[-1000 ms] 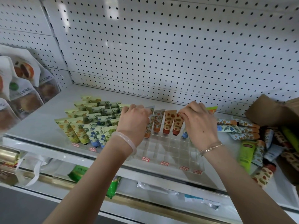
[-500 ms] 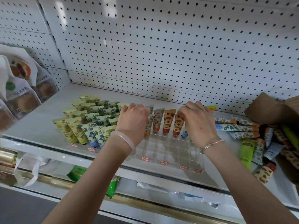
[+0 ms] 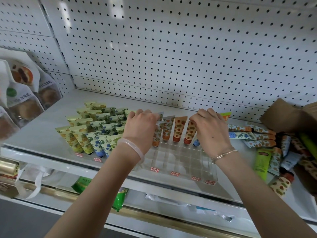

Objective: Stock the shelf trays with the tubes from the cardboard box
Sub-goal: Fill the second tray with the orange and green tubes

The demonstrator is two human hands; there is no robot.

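1. The tubes [image 3: 178, 129] in the back row of the tray [image 3: 180, 162] stand cap down and lean a little. A bump from a hand could tip one, and it could knock the next ones over too.
2. The front holes of the tray are bare and see-through, so they are hard to see. A tube could go in the wrong hole, or miss and fall flat.
3. The tray sits near the front edge of the shelf [image 3: 39, 134]. A hard push could slide it, and a tube could drop off the edge.
4. The loose tubes [image 3: 257, 134] lie in a heap on the right, beside the box [image 3: 288, 115]. An arm that swings that way could sweep some off.
5. The left hand [image 3: 140, 127] reaches over the tray, palm down. Its fingers [image 3: 139, 113] curl down at the top of the tube at the left end of the row. The tips are hidden, so I cannot tell if they pinch it.
6. The right hand [image 3: 211, 129] does the same at the right end of the row. Its fingers are curled over a tube top too, and I cannot tell if they grip it.
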